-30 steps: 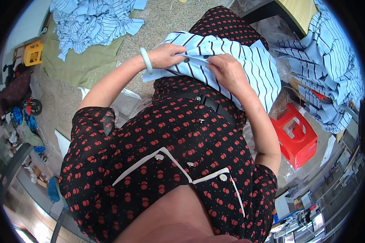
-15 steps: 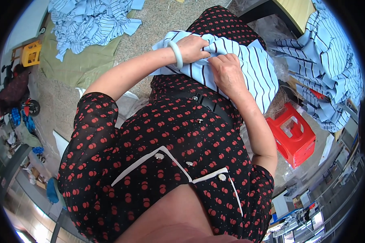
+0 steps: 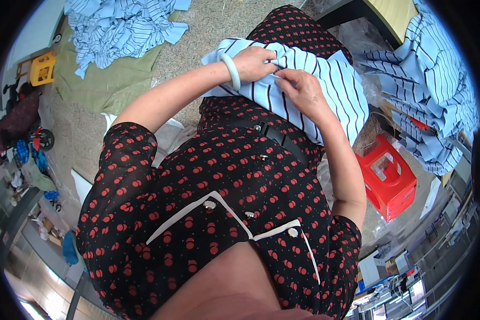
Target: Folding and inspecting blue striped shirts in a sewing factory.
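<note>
Garment: a light-blue striped shirt (image 3: 325, 80) with dark stripes, in the upper middle of the frame, draped over the lap of a person in a black dress with red dots (image 3: 218, 186).
Feel, judged: soft, limp and light; it sags and creases wherever it is not held, so it will not keep a shape by itself. Not fragile and not slippery, by the look of the woven cloth.
Where to hold, judged: along a folded edge or seam, with both hands close together, so the cloth between them stays taut.
Left hand (image 3: 256, 63): lies on the shirt's upper edge, fingers (image 3: 266, 66) curled in and pinching a fold of cloth; a pale bangle (image 3: 230, 70) sits at the wrist.
Right hand (image 3: 301, 90): just beside the left, almost touching it, fingers (image 3: 282, 77) pressed together on the same fold; exactly what lies under the fingertips is hidden.
Upper left of frame: a heap of similar blue striped shirts (image 3: 117, 26) on an olive cloth (image 3: 112, 85) spread on the floor.
Right of frame: a second stack of striped shirts (image 3: 432, 96) hanging off a desk (image 3: 389, 16), with a red plastic stool (image 3: 386, 178) below it.
Far left edge: a small yellow stool (image 3: 41, 68), well apart from the hands.
</note>
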{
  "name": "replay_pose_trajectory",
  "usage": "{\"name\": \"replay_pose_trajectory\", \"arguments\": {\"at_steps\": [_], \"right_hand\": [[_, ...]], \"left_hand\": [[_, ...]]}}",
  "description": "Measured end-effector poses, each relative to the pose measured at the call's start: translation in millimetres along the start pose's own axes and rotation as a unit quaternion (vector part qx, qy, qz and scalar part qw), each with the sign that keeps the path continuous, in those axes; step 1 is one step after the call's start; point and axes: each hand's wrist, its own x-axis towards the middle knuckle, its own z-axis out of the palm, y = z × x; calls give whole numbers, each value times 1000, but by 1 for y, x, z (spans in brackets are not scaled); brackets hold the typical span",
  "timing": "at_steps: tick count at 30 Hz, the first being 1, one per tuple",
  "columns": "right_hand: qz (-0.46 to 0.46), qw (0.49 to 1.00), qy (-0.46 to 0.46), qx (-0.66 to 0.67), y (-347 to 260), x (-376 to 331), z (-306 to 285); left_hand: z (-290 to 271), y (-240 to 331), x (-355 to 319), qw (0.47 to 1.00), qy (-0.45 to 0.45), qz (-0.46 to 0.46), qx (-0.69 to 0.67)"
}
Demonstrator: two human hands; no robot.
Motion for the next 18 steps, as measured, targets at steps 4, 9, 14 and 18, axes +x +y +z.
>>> {"name": "replay_pose_trajectory", "arguments": {"at_steps": [4, 9, 14, 18], "right_hand": [[-24, 998, -10, -54, 5, 2, 2], [-72, 990, 1, -124, 12, 1, 9], [-67, 990, 35, -117, 10, 0, 10], [-52, 990, 82, -107, 5, 1, 11]], "left_hand": [[-1, 2, 1, 1000, -3, -2, 4], [-2, 5, 0, 1000, -6, -10, -4], [0, 3, 0, 1000, 10, -10, -5], [-1, 3, 1, 999, -7, -30, -21]]}}
